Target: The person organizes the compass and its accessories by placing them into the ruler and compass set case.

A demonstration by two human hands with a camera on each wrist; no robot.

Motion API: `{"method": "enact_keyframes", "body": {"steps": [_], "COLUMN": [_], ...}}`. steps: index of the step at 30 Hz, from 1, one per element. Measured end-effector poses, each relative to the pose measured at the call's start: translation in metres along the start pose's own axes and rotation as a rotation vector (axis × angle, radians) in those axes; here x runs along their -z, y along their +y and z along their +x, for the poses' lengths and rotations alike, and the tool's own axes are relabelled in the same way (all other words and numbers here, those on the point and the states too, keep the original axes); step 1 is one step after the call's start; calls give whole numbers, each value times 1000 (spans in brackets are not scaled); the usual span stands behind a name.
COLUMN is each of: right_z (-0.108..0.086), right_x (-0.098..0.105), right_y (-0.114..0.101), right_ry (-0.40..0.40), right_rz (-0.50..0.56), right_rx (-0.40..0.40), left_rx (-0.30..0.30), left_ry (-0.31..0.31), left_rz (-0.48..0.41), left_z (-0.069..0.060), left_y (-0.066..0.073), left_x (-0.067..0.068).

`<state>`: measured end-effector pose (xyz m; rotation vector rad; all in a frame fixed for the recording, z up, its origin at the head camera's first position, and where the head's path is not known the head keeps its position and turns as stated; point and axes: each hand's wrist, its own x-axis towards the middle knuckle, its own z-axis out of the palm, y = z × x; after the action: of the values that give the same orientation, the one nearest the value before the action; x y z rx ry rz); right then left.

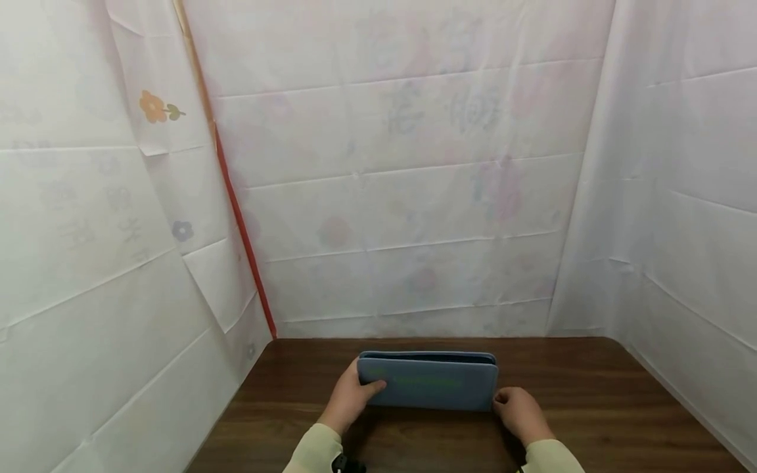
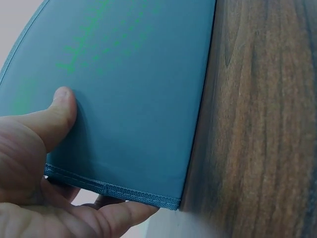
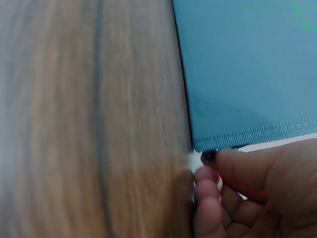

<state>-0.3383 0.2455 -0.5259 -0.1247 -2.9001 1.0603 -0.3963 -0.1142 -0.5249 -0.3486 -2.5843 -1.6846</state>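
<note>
A flat blue zip case [image 1: 428, 384] with woven edging stands on its long edge on the table, its top side parted in a dark slit. Faint green marks run across its front. My left hand [image 1: 350, 397] holds the left end, the thumb [image 2: 62, 111] on the front and the other fingers round behind the short edge. At the lower right corner, my right hand [image 1: 520, 412] pinches a small dark zipper pull [image 3: 210, 155] between thumb and curled index finger. The inside of the case cannot be made out.
The dark wooden table [image 1: 597, 394] has rounded far corners. White printed sheets [image 1: 402, 217] hang behind it and at both sides. A red and tan strip [image 1: 242, 226] runs down the back left corner to the table.
</note>
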Motion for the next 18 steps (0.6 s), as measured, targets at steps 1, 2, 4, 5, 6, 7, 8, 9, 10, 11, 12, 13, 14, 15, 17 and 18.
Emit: {"method": "enact_keyframes", "body": {"steps": [1,2,4,5,6,7,8,9,10,11,12,13,14,15,17,18], "right_z": [0,-1,-1,-1,-2,-1,-1,0,1,1,2,3,3,3,2,2], "right_x": [-1,-3,-5,-5,-5,-6,-6,-6,-6,-6,-6,-6,-5,-5,-2,0], "right_y": [0,1,1,1,1,0,0,-1,-1,-2,-3,-3,-4,-4,-4,-4], "right_ry": [10,18,24,15,3,-12,-31,-51,-66,-78,-88,-99,-110,-118,-137,-149], "right_rz": [-2,-7,-17,-24,-31,-39,-41,-36,-28,-15,13,50,92,128,188,214], "right_rx": [2,7,4,0,-1,-6,-7,-15,-18,-16,-25,-45,-61,-78,-107,-125], "left_rx": [-4,-16,-19,-23,-25,-23,-20,-13,-11,-10,-12,-16,-14,-20,-23,-22], "left_ry": [-3,-6,-18,-24,-32,-38,-42,-44,-45,-45,-45,-45,-47,-49,-56,-62], "left_rz": [2,10,2,3,-1,-4,-6,-9,-9,-5,-4,2,2,5,8,9], "left_z": [0,0,-1,-1,-1,-2,-3,-4,-6,-7,-8,-8,-9,-9,-9,-9], "left_y": [0,0,-1,-2,-2,-3,-4,-4,-5,-5,-6,-6,-6,-6,-6,-6], "left_x": [0,1,1,1,2,2,3,5,6,7,9,10,11,12,12,11]}}
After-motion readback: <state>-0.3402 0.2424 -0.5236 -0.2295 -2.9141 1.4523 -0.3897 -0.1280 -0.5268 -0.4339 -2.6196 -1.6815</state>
